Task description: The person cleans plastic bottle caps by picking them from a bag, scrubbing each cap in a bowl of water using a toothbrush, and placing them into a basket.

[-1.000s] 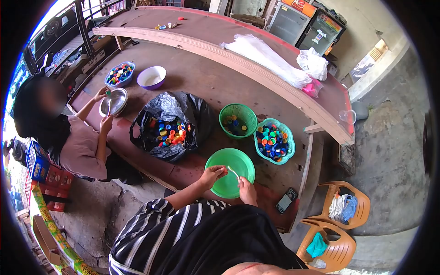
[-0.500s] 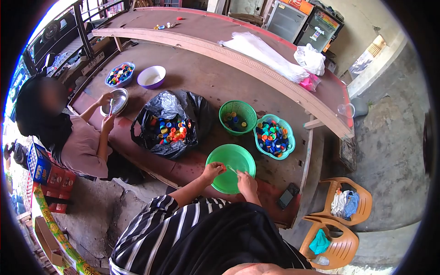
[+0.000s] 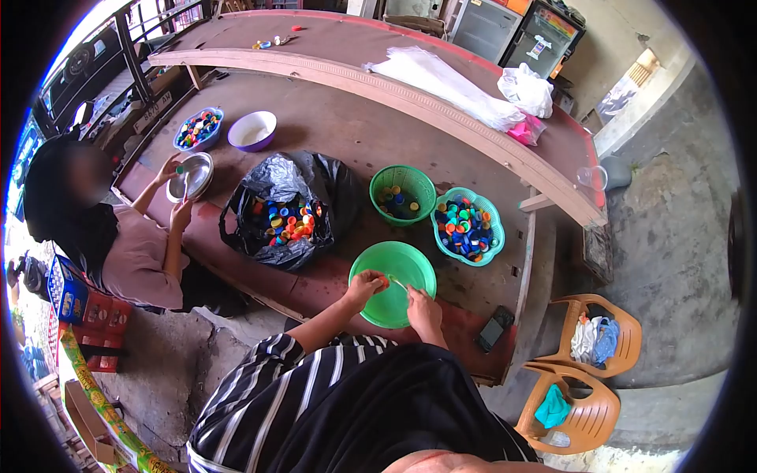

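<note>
My left hand is closed on an orange-red bottle cap, above the left side of a light green basin. My right hand grips a thin, pale, stick-like tool whose tip points toward the cap; its exact kind is too small to make out. Both hands are over the near half of the basin. Just beyond it stand a green basket with some caps inside and a turquoise scalloped basin full of mixed caps.
A black plastic bag of caps lies open left of centre. At left a co-worker handles a small item over metal bowls. A phone rests near the right edge. A raised wooden rail crosses the far side.
The view has shifted slightly. My hands keep nearly the same hold over the basin, with the tool tilted a little differently. A green piece now shows at the co-worker's hand.
</note>
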A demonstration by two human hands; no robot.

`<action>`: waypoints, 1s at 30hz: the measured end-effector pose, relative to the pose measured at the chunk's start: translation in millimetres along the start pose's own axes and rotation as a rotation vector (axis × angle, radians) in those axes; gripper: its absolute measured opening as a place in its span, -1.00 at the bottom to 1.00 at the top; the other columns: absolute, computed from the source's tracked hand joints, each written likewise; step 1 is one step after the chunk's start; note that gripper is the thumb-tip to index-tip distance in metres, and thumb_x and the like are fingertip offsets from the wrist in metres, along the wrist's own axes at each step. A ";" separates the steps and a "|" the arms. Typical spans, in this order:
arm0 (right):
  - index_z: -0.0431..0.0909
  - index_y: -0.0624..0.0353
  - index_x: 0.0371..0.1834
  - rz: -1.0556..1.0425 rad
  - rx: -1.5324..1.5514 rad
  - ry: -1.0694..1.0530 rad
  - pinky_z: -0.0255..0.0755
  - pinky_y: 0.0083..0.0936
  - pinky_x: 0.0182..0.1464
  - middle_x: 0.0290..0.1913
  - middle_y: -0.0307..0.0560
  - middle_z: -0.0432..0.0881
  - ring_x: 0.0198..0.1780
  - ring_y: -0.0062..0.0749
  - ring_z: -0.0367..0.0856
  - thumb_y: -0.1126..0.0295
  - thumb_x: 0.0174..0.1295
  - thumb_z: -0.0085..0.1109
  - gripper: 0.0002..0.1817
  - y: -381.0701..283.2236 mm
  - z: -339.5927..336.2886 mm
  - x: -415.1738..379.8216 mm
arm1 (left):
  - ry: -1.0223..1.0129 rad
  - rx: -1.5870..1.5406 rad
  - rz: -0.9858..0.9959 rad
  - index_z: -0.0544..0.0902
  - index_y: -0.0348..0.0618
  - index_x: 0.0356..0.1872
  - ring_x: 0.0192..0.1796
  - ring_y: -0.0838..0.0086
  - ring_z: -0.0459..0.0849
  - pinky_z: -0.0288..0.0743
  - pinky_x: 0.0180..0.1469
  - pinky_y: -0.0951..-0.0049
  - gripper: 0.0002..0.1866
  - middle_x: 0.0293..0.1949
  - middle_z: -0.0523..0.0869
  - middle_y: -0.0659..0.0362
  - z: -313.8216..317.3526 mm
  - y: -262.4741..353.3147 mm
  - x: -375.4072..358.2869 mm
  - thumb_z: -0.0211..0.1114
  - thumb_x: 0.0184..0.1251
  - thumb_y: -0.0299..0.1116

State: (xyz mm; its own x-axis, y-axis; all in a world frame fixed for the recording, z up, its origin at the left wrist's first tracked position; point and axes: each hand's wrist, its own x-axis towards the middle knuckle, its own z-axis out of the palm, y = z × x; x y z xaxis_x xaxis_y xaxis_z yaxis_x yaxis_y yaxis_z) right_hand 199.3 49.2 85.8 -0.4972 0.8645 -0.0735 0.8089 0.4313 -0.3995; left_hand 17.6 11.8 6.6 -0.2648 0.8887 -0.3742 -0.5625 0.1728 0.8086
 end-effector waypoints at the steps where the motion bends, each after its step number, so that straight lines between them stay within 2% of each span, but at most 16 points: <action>1: 0.52 -0.10 0.22 0.026 -0.044 -0.008 0.53 -0.17 -0.14 -0.07 -0.09 0.61 -0.12 -0.04 0.65 0.33 0.34 0.02 -0.62 2.4 0.4 6.4 | 0.007 -0.012 0.011 0.51 -0.45 -0.03 -0.10 0.40 0.70 0.63 0.05 0.46 -0.77 -0.17 0.67 0.06 0.8 -1.4 0.1 0.19 0.34 -0.57; 2: 0.52 -0.11 0.23 0.054 -0.085 -0.015 0.54 -0.17 -0.15 -0.07 -0.10 0.61 -0.12 -0.05 0.65 0.34 0.33 0.02 -0.61 4.2 2.7 11.8 | 0.015 -0.021 0.022 0.51 -0.44 -0.04 -0.10 0.41 0.70 0.63 0.05 0.46 -0.78 -0.18 0.67 0.07 0.3 -1.9 0.3 0.20 0.33 -0.57; 5: 0.51 -0.14 0.25 -0.161 -0.276 0.034 0.55 -0.16 -0.17 -0.06 -0.08 0.60 -0.13 -0.05 0.66 0.36 0.32 0.02 -0.58 23.7 28.0 19.6 | 0.017 0.171 0.078 0.53 -0.41 -0.05 -0.11 0.41 0.69 0.63 0.02 0.46 -0.78 -0.18 0.67 0.08 -0.7 1.5 -0.1 0.23 0.33 -0.55; 8: 0.45 -0.14 0.32 -0.096 -0.149 -0.136 0.54 -0.14 -0.16 -0.04 -0.05 0.58 -0.10 -0.04 0.64 0.37 0.31 0.02 -0.53 10.3 15.0 16.8 | -0.008 0.279 0.129 0.50 -0.37 -0.03 -0.13 0.40 0.69 0.63 0.00 0.45 -0.76 -0.18 0.68 0.07 -10.0 -8.5 8.1 0.25 0.37 -0.46; 11: 0.35 -0.15 0.40 -0.004 0.017 -0.022 0.54 -0.14 -0.13 -0.04 -0.03 0.57 -0.08 -0.04 0.63 0.39 0.33 0.00 -0.47 -12.6 -8.7 5.2 | 0.037 -0.159 -0.056 0.45 -0.31 -0.01 -0.13 0.39 0.69 0.61 0.01 0.44 -0.74 -0.15 0.68 0.04 0.3 5.8 0.3 0.22 0.43 -0.38; 12: 0.27 -0.17 0.44 -0.014 0.085 -0.002 0.53 -0.15 -0.12 -0.07 -0.01 0.57 -0.07 -0.02 0.63 0.42 0.34 -0.01 -0.43 -12.6 -8.1 3.7 | 0.002 -0.242 -0.078 0.43 -0.26 0.00 -0.10 0.38 0.70 0.61 0.03 0.44 -0.75 -0.10 0.68 0.03 -0.8 4.1 0.7 0.17 0.47 -0.32; 15: 0.28 -0.14 0.44 -0.100 0.218 0.035 0.51 -0.15 -0.13 -0.09 0.02 0.56 -0.09 0.00 0.63 0.44 0.34 -0.01 -0.43 -16.7 -11.0 -12.7 | -0.093 -0.440 -0.138 0.43 -0.23 -0.01 -0.05 0.34 0.69 0.60 0.07 0.42 -0.78 -0.07 0.67 0.02 0.5 -1.0 5.0 0.13 0.50 -0.33; 16: 0.29 -0.11 0.43 -0.101 0.248 0.002 0.50 -0.14 -0.13 -0.11 0.03 0.56 -0.11 0.02 0.62 0.46 0.32 0.02 -0.43 -12.3 -3.6 -15.2 | -0.193 -0.488 -0.132 0.44 -0.21 -0.01 -0.01 0.33 0.68 0.59 0.12 0.40 -0.82 -0.04 0.66 0.02 0.8 -1.1 6.8 0.11 0.51 -0.35; 19: 0.29 -0.10 0.43 0.022 0.170 0.042 0.50 -0.15 -0.14 -0.13 0.02 0.57 -0.13 0.01 0.62 0.47 0.31 0.03 -0.42 -3.4 -0.5 -16.2 | -0.281 -0.472 -0.155 0.44 -0.20 -0.03 0.02 0.33 0.67 0.58 0.15 0.37 -0.85 -0.01 0.65 0.01 7.3 -2.5 4.5 0.10 0.51 -0.38; 20: 0.28 -0.09 0.43 0.005 0.155 0.100 0.50 -0.17 -0.16 -0.14 0.02 0.58 -0.15 -0.02 0.63 0.48 0.30 0.04 -0.41 -2.6 -0.5 -16.9 | -0.265 -0.492 -0.160 0.45 -0.18 -0.05 0.03 0.33 0.67 0.58 0.16 0.37 -0.86 -0.01 0.65 0.01 10.6 -1.2 5.4 0.11 0.50 -0.38; 23: 0.28 -0.09 0.44 -0.067 0.276 0.050 0.51 -0.19 -0.17 -0.14 0.02 0.59 -0.16 -0.05 0.64 0.48 0.31 0.04 -0.41 -9.4 -7.0 -21.5 | -0.245 -0.525 -0.167 0.46 -0.15 -0.08 0.05 0.33 0.67 0.57 0.18 0.36 -0.89 0.00 0.65 0.02 11.6 4.3 2.6 0.13 0.49 -0.39; 26: 0.25 -0.09 0.45 -0.012 0.232 0.039 0.51 -0.20 -0.17 -0.16 0.01 0.59 -0.18 -0.05 0.65 0.49 0.30 0.04 -0.39 6.5 8.3 -18.4 | -0.277 -0.523 -0.172 0.46 -0.13 -0.09 0.07 0.31 0.66 0.56 0.19 0.34 -0.89 0.03 0.64 0.01 9.9 8.9 0.3 0.15 0.48 -0.39; 29: 0.27 -0.12 0.45 -0.072 0.240 0.107 0.52 -0.20 -0.19 -0.16 -0.02 0.59 -0.21 -0.03 0.65 0.46 0.29 0.06 -0.39 -10.0 -4.0 -22.6 | -0.271 -0.511 -0.194 0.46 -0.12 -0.08 0.09 0.30 0.65 0.56 0.20 0.32 -0.87 0.06 0.64 0.00 11.2 7.0 0.8 0.16 0.48 -0.36; 30: 0.28 -0.13 0.44 -0.040 0.186 0.062 0.52 -0.20 -0.20 -0.16 -0.02 0.59 -0.22 -0.03 0.65 0.45 0.29 0.06 -0.40 -9.5 -3.0 -22.4 | -0.277 -0.509 -0.197 0.45 -0.12 -0.07 0.09 0.29 0.65 0.56 0.19 0.31 -0.86 0.06 0.64 0.00 11.2 9.9 -1.3 0.17 0.47 -0.35</action>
State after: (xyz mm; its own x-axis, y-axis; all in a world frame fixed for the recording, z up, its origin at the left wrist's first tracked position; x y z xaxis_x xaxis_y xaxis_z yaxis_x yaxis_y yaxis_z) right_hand 203.7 26.5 94.0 -0.5031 0.8642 0.0002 0.7141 0.4158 -0.5632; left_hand 21.2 17.1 20.1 0.0577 0.9498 -0.3075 -0.9018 0.1818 0.3922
